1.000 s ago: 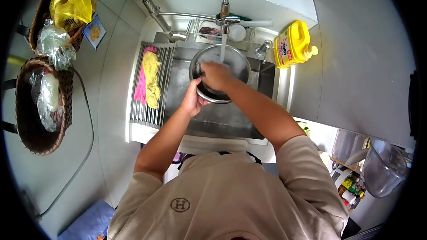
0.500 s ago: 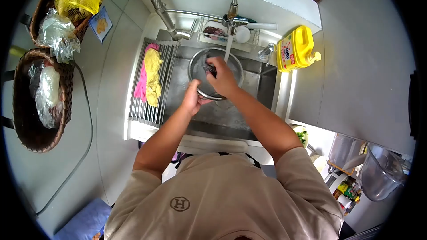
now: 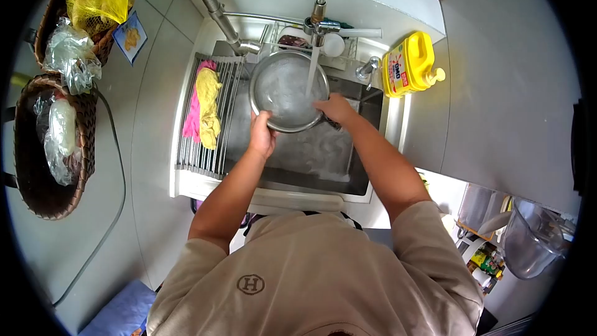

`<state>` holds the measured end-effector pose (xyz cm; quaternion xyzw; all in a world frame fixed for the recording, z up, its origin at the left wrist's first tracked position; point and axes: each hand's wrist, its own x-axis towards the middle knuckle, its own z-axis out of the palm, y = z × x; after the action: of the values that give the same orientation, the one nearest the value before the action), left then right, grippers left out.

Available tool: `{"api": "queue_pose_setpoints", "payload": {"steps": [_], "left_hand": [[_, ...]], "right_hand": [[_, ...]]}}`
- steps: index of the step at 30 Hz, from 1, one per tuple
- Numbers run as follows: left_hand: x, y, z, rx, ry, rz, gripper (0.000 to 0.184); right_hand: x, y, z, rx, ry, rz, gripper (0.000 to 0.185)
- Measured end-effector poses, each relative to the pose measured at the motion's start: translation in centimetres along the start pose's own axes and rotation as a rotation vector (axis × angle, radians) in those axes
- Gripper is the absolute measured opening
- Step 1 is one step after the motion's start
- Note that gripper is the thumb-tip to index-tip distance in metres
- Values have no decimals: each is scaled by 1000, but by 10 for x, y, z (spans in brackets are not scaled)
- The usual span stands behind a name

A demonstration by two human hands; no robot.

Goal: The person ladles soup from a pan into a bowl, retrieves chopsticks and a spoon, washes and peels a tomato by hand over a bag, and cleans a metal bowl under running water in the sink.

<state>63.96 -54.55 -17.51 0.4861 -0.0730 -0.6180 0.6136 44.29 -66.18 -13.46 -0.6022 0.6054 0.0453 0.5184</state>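
A round metal bowl (image 3: 289, 87) is held over the sink (image 3: 292, 162), under the stream of water from the faucet (image 3: 318, 28). My left hand (image 3: 263, 135) is closed on its lower left rim, thumb on the inside edge. My right hand (image 3: 336, 110) is closed on the right rim, fingers partly hidden behind the bowl. A small dark thing (image 3: 334, 126) shows just below my right hand; its kind cannot be made out. Water runs into the bowl and wets its inside.
Pink and yellow cloths (image 3: 208, 106) lie on a roll-up drying rack (image 3: 231, 96) at the left. A yellow detergent bottle (image 3: 407, 65) stands right of the sink, near a soap dispenser (image 3: 369, 70). Wicker baskets (image 3: 87, 143) are at far left. A wire caddy (image 3: 354, 50) sits behind.
My right hand has come out of the bowl, where it held a dark scrubber, and moved to the right rim. The bowl has shifted slightly left and up, its inside now in full view.
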Motion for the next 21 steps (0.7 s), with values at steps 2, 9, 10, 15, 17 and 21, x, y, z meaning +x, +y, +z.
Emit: {"api": "queue_pose_setpoints", "payload": {"steps": [2,9,10,15,17,21], "left_hand": [[1,2,0,-86,-55,-94,42],[24,-39,-3,97,-27,-357,39],[23,-45,-3,132,-27,-363,38],[45,-44,-23,289,66,-390,29],[48,-36,-32,290,32,-329,20],[34,3,-15,-24,-112,-311,28]], "right_hand": [[14,21,14,117,93,-6,45],[-47,-35,-13,-394,416,-179,70],[-53,-36,-16,-430,395,-207,71],[-66,-17,-10,-600,484,-434,75],[-71,-11,-5,-605,588,-588,78],[-68,2,-1,-605,887,-1023,82]]}}
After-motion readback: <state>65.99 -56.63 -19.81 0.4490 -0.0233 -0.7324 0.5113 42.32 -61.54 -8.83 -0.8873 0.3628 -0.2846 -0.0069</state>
